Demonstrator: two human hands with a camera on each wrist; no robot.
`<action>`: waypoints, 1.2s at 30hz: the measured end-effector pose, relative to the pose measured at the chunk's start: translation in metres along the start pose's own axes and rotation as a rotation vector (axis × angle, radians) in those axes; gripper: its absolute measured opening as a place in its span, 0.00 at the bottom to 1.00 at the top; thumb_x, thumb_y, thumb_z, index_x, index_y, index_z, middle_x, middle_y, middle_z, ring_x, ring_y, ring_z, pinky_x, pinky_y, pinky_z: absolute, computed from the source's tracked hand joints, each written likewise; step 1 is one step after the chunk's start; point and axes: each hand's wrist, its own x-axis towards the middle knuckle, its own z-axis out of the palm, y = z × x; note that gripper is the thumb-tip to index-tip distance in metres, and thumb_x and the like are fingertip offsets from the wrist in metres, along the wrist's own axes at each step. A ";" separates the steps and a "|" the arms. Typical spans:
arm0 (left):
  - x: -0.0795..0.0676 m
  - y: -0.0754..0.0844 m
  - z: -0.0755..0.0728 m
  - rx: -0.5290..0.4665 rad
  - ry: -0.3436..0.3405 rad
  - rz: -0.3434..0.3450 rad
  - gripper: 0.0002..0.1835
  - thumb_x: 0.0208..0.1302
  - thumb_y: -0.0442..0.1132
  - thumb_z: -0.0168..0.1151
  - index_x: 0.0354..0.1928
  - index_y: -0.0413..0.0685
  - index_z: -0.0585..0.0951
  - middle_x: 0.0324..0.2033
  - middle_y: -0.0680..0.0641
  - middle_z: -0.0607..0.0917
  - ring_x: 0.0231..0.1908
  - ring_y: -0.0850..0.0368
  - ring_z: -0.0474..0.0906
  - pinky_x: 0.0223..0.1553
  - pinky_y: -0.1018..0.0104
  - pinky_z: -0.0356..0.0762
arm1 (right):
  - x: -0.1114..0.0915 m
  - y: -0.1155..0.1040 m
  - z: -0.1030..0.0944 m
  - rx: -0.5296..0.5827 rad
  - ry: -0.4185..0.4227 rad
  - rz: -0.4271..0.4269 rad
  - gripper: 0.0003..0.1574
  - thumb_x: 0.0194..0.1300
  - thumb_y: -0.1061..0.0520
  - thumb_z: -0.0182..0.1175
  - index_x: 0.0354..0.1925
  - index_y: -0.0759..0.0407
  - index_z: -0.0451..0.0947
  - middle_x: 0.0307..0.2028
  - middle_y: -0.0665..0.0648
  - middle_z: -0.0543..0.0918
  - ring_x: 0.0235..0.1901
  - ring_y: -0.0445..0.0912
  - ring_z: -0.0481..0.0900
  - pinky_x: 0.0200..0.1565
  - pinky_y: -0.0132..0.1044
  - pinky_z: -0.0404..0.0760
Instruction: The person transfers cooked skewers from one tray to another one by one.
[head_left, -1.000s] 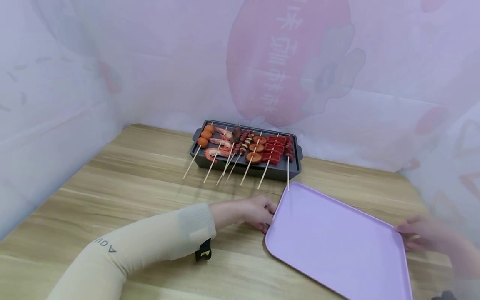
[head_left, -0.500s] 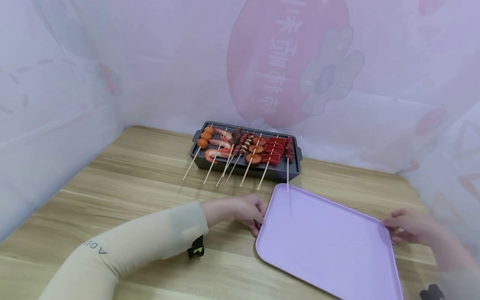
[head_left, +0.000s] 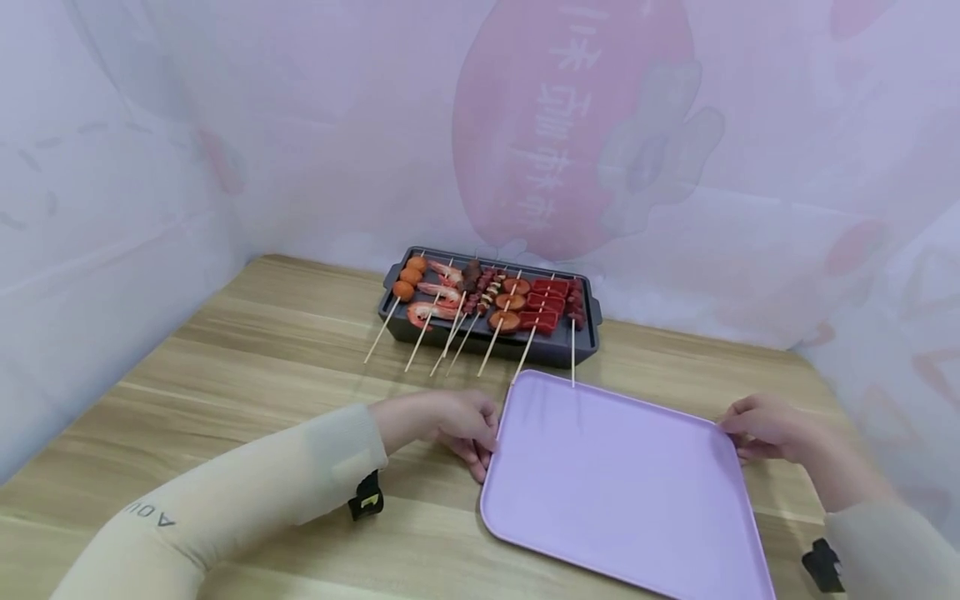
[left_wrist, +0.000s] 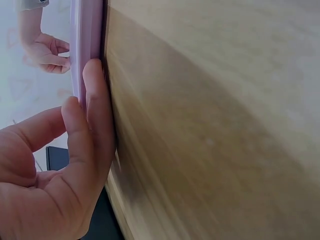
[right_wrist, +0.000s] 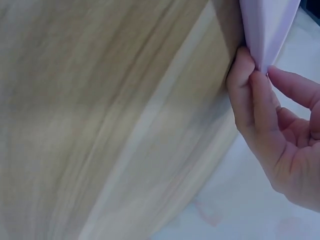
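1. Purple tray (head_left: 622, 492): in the head view we see it on the right half of the worktop (head_left: 247, 375), nearer the person than the grill (head_left: 551, 349). Its long axis runs crosswise between the left grip (head_left: 467, 423) and the right grip (head_left: 768, 429), slanting so that the left end reaches farther forward. We have the left grip about midway along the short left side and the right grip at the far right corner. The far left corner lies closest to the loaded skewers (head_left: 510, 302); the rightmost stick crosses the far rim in our view, though we cannot tell whether they touch. The left grip is the nearer to the grill, so we judge that this corner and that grip matter most for clearance.

2. In the left wrist view, we see the tray edge-on, beyond the fingertips. The left grip looks clamped on the rim, its fingers (left_wrist: 101, 117) running along the side facing the worktop.

3. In the right wrist view, the tray corner points into the right grip, pinched between thumb (right_wrist: 295, 89) and fingertips. We cannot tell whether the underside rests flat.
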 end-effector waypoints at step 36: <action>-0.058 -0.050 -0.071 -0.018 0.140 -0.037 0.02 0.66 0.29 0.57 0.36 0.35 0.75 0.20 0.45 0.82 0.21 0.59 0.84 0.20 0.80 0.77 | 0.053 -0.085 0.055 0.105 -0.064 -0.025 0.10 0.72 0.63 0.55 0.32 0.65 0.74 0.23 0.50 0.77 0.22 0.36 0.79 0.29 0.23 0.82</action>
